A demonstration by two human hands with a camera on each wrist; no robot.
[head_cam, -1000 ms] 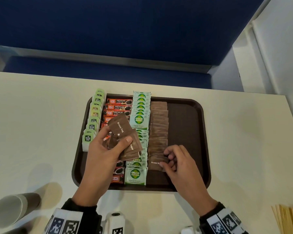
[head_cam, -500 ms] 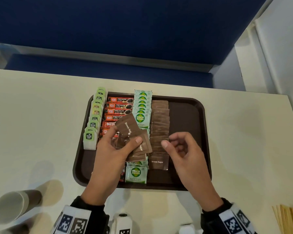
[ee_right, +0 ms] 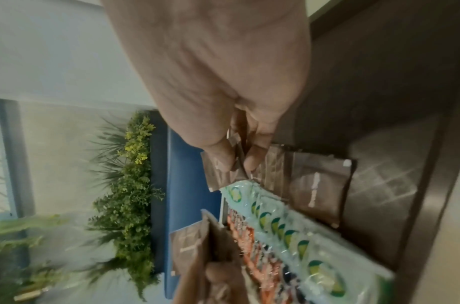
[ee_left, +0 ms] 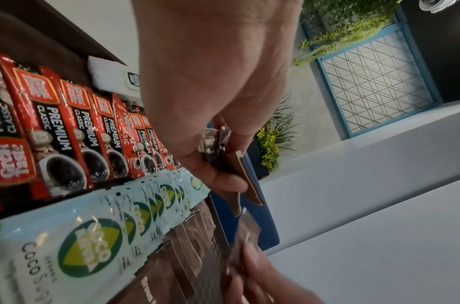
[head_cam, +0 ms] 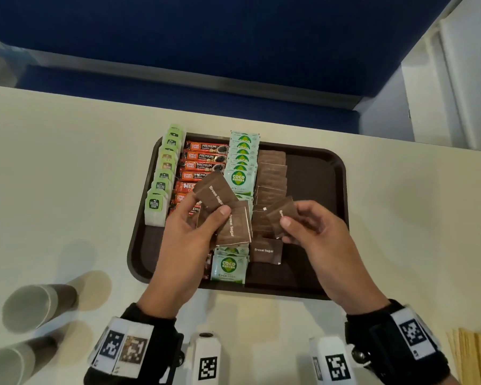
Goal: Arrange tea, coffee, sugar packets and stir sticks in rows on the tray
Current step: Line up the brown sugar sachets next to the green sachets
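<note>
A dark brown tray (head_cam: pixel 320 173) carries four rows: green tea bags (head_cam: pixel 164 173), red coffee sticks (head_cam: pixel 203 157), pale green coco sugar packets (head_cam: pixel 242 159) and brown sugar packets (head_cam: pixel 271 173). My left hand (head_cam: pixel 189 232) holds a fan of several brown sugar packets (head_cam: pixel 222 209) above the tray's middle, seen edge-on in the left wrist view (ee_left: pixel 239 174). My right hand (head_cam: pixel 311 232) pinches one brown sugar packet (head_cam: pixel 279 215) between thumb and fingers over the brown row; the right wrist view shows that pinched packet (ee_right: pixel 223 170). A labelled brown packet (head_cam: pixel 265 250) lies at the row's near end.
Two paper cups (head_cam: pixel 36 304) lie on their sides on the cream table at the lower left. Wooden stir sticks (head_cam: pixel 475 357) lie at the lower right edge. The tray's right third is bare. A blue bench sits beyond the table.
My right hand left the brown packet it laid at the row's near end, rose toward the left hand's fan and now pinches a fresh brown sugar packet. The left hand stayed roughly in place.
</note>
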